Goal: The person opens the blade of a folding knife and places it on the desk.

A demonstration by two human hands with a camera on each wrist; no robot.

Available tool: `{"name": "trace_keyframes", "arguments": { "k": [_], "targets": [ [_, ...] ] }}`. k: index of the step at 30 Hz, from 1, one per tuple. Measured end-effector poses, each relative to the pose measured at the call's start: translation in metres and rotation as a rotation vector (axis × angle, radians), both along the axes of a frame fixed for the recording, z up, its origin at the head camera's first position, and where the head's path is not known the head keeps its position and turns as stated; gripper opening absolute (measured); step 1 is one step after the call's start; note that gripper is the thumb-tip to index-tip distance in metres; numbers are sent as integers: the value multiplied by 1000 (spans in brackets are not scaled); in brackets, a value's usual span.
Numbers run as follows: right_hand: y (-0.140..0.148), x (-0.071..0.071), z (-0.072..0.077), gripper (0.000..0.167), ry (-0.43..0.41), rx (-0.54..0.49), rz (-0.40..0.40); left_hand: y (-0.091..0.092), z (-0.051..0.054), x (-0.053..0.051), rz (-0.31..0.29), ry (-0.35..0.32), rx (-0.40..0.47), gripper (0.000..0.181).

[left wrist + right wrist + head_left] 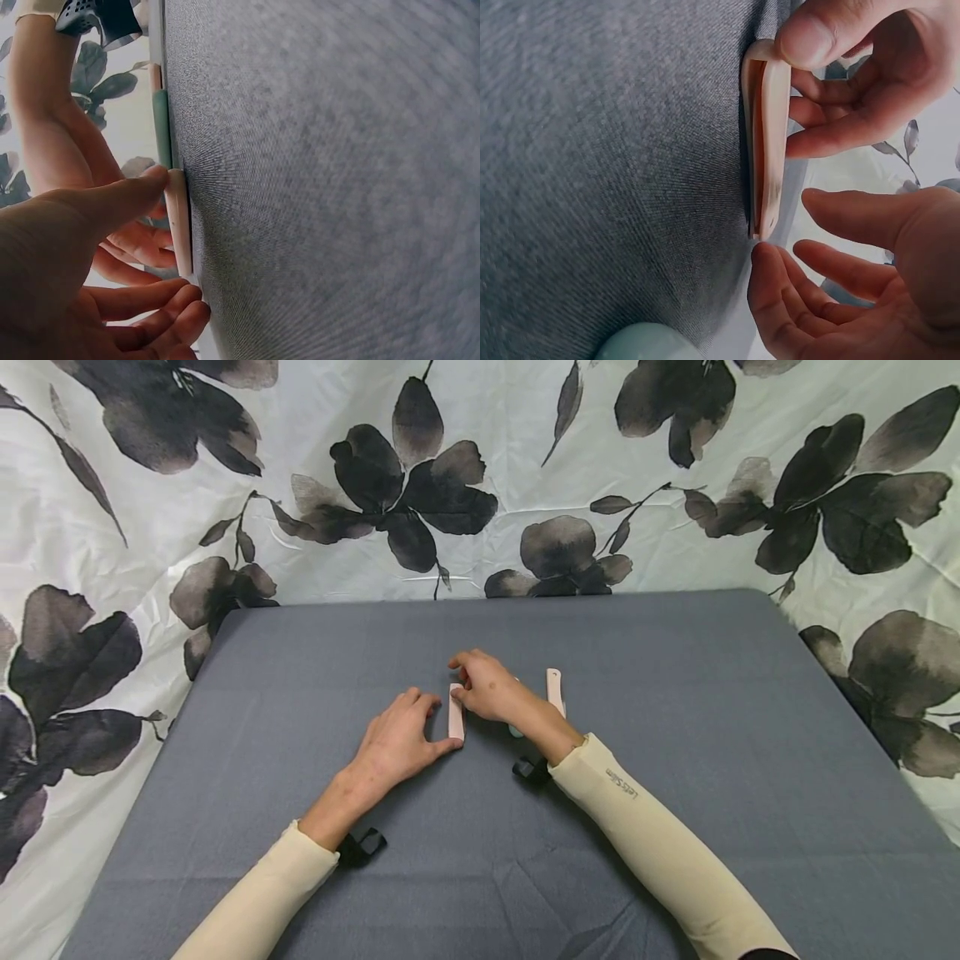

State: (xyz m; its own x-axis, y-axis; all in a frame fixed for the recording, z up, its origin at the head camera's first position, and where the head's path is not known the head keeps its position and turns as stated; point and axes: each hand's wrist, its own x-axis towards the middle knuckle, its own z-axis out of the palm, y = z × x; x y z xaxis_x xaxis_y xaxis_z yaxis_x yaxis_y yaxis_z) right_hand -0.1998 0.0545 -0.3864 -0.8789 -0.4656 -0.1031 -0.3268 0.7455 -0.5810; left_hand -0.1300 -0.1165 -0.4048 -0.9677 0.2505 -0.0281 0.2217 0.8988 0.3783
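Note:
A slim pale pink piece (pixel 456 714) lies on the grey cloth, its long side running away from me. In the right wrist view this pink piece (pixel 777 142) shows a slot with orange inside. My left hand (pixel 393 742) rests its thumb on the near end, its other fingers spread to the left; in the left wrist view the thumb of this hand (pixel 67 247) touches the pink piece (pixel 178 217). Loosely bent, the fingers of my right hand (pixel 491 689) are at the far end; in the right wrist view, that hand's (pixel 855 277) fingertips are close to it, contact unclear.
Right of the hands, another pale pink strip (pixel 554 687) lies partly behind my right forearm. A pale green item (pixel 515 731) shows beside that arm, mostly hidden. Black wrist mounts hang under both wrists. A floral sheet (pixel 450 560) stands behind the table's (pixel 675 643) far edge.

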Motion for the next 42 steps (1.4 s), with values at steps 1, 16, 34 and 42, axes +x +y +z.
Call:
{"name": "trace_keyframes", "arguments": {
  "k": [1,16,34,42],
  "targets": [
    [0,0,0,44,-2,2,4,0,0,0,-1,0,-1,63],
    [-3,-3,1,40,-51,64,-8,-1,3,-2,-14,-4,16,63],
    [0,-7,-2,31,-64,6,-40,-6,6,-5,-58,-36,12,61],
    [2,-8,-3,39,-103,-122,-58,-8,5,-6,-69,-7,106,59]
  ]
}}
